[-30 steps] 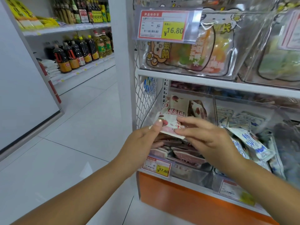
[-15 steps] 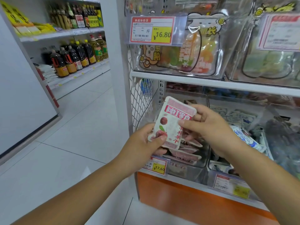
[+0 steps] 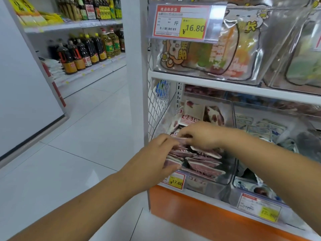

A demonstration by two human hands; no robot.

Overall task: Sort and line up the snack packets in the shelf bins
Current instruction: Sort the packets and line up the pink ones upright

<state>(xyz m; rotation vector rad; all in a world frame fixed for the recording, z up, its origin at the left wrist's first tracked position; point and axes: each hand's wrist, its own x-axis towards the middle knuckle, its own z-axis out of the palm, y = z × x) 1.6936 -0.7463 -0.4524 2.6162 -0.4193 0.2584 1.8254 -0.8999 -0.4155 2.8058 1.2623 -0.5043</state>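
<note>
Above the 17.60 price tag (image 3: 175,182), my left hand (image 3: 154,157) and right hand (image 3: 201,134) pinch a snack packet (image 3: 181,140); I'd lay it flush.

Upper price tag (image 3: 180,23) on the top bin: header too blurred, then 斤 and ¥16.80 on yellow. Clear pouch (image 3: 225,54) behind it shows a big 长. Lower price tag (image 3: 176,181) says ¥17.60. Right price tag (image 3: 259,208) starts 17, rest smeared. Snack packets (image 3: 192,110) carry red banners, unreadable.
</note>
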